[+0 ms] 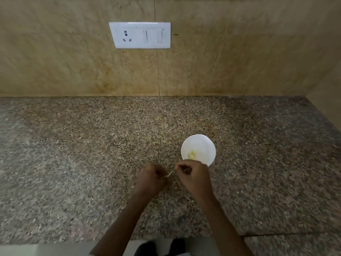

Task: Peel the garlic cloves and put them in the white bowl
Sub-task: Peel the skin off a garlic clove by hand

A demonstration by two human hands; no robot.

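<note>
Near the white bowl, left hand and right hand pinch one garlic peel strip between them.

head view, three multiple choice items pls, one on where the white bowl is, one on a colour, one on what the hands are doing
1. The white bowl stands: A) at the far left of the view B) between the forearms C) just beyond the right hand
2. The socket plate on the wall is: A) white B) black C) red
3. The left hand and right hand: A) lie flat and open B) pinch a strip of garlic skin between them C) lift the bowl

Key: 1 C, the bowl's near rim sits behind the right knuckles; 2 A, it shows white against the tan wall; 3 B, both hands' curled fingers meet at the strip.
</note>
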